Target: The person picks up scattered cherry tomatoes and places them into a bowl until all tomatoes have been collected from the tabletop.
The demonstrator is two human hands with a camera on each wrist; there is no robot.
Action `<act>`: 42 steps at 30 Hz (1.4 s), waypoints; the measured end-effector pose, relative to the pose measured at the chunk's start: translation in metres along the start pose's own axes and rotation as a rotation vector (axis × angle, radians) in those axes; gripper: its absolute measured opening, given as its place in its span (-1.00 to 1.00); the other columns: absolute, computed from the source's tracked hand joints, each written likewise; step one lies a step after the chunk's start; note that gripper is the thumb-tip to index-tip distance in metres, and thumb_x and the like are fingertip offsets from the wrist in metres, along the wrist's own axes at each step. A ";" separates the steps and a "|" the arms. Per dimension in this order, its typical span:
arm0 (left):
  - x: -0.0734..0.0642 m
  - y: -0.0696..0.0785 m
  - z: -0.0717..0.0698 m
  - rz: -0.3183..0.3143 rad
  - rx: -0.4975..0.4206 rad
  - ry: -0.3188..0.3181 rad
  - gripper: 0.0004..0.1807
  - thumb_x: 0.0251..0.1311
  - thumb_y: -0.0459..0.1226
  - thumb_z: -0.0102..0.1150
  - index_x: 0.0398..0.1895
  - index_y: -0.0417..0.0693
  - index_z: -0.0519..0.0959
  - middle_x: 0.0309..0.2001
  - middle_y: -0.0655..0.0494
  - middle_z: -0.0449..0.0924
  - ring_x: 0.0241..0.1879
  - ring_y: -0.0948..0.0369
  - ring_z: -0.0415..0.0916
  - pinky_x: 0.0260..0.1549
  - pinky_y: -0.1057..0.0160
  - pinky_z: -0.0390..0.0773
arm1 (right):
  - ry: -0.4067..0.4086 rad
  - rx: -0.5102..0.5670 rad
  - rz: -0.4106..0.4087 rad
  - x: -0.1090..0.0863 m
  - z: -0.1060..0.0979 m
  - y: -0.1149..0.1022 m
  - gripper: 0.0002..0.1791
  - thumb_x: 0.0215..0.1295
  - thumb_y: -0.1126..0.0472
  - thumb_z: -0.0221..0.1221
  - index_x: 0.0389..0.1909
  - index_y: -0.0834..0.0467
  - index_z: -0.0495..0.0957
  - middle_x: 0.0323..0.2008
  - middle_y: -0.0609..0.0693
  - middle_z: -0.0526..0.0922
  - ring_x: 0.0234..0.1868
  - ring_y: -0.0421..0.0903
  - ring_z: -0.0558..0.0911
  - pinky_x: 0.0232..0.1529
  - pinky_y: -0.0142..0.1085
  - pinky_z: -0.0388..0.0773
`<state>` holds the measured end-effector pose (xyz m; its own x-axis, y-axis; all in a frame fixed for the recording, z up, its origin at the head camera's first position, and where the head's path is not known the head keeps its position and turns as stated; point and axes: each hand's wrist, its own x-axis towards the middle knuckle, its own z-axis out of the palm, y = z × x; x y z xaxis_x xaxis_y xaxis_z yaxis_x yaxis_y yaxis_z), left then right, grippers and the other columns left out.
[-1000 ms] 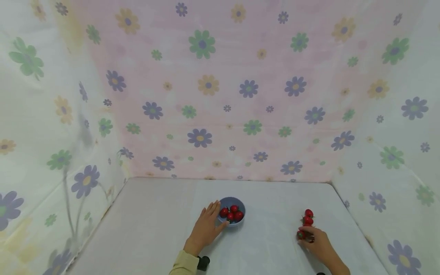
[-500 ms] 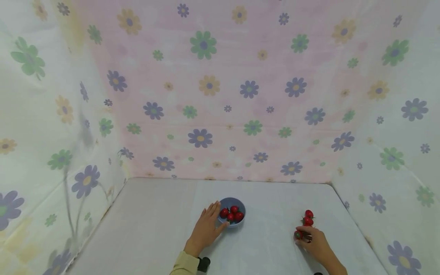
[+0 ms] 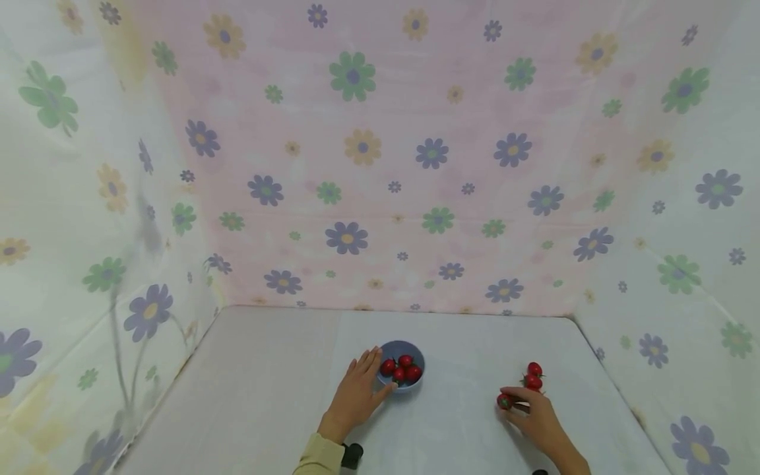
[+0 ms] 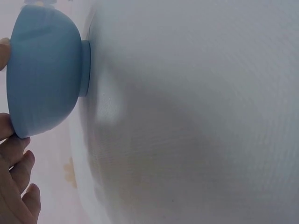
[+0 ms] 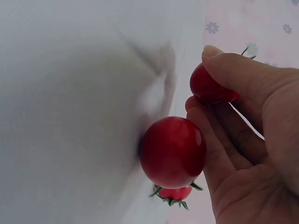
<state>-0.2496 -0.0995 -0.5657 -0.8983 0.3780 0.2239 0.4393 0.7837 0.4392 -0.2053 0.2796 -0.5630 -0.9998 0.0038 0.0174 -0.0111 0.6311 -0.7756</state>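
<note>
My left hand (image 3: 353, 399) rests its outstretched fingers and thumb against the rim of a small blue bowl (image 3: 401, 389). Inside the bowl lie several red cherry tomatoes. In the left wrist view the blue bowl (image 4: 44, 70) stands on its foot, fingertips (image 4: 5, 127) right at the rim. My right hand (image 3: 537, 419) pinches a cherry tomato (image 5: 210, 86) between thumb and fingers, just over the table. Behind that hand a short row of cherry tomatoes (image 3: 533, 382) lies on the cloth, partly hidden; a near one (image 5: 173, 151) looks large in the right wrist view.
A white cloth (image 3: 279, 356) covers the table. Flower-printed curtains (image 3: 380, 264) enclose it at the back and both sides. A black wrist device (image 3: 352, 456) sits by the left sleeve (image 3: 320, 455).
My right hand has moved left with the pinched cherry tomato, away from the row on the table. The left hand and the bowl have stayed in place.
</note>
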 end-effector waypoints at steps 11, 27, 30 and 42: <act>-0.001 0.001 0.000 0.016 0.009 0.020 -0.11 0.42 0.18 0.06 0.52 -0.32 0.23 0.53 -0.20 0.21 0.52 -0.17 0.15 0.44 -0.26 0.19 | 0.002 0.046 -0.009 0.005 0.015 -0.006 -0.56 0.07 0.49 0.44 0.03 0.30 0.68 -0.05 0.09 0.75 0.01 0.06 0.71 -0.05 -0.22 0.73; 0.001 0.000 0.001 0.002 0.020 0.003 -0.12 0.43 0.20 0.03 0.53 -0.29 0.22 0.55 -0.16 0.19 0.54 -0.13 0.13 0.47 -0.22 0.17 | 0.103 0.103 -0.124 0.013 0.029 -0.028 -0.54 0.08 0.49 0.44 0.05 0.26 0.66 -0.06 0.05 0.74 0.01 0.05 0.71 -0.04 -0.26 0.72; 0.001 0.001 -0.001 0.003 0.030 0.001 -0.11 0.43 0.20 0.02 0.54 -0.29 0.22 0.55 -0.16 0.19 0.54 -0.12 0.12 0.47 -0.21 0.17 | 0.128 0.117 -0.177 0.016 0.030 -0.032 -0.53 0.07 0.50 0.44 0.06 0.28 0.66 -0.06 0.07 0.75 -0.01 0.05 0.72 -0.04 -0.25 0.72; 0.000 0.003 -0.003 0.007 0.040 -0.001 -0.13 0.43 0.16 0.08 0.52 -0.33 0.24 0.52 -0.20 0.22 0.53 -0.16 0.15 0.45 -0.24 0.19 | 0.099 0.179 -0.255 0.024 0.045 -0.045 -0.52 0.08 0.48 0.44 0.07 0.24 0.66 -0.05 0.06 0.73 0.00 0.07 0.72 0.00 -0.18 0.71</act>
<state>-0.2481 -0.0985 -0.5613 -0.8954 0.3839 0.2256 0.4446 0.8004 0.4022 -0.2296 0.2165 -0.5558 -0.9584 -0.0557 0.2799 -0.2720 0.4753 -0.8367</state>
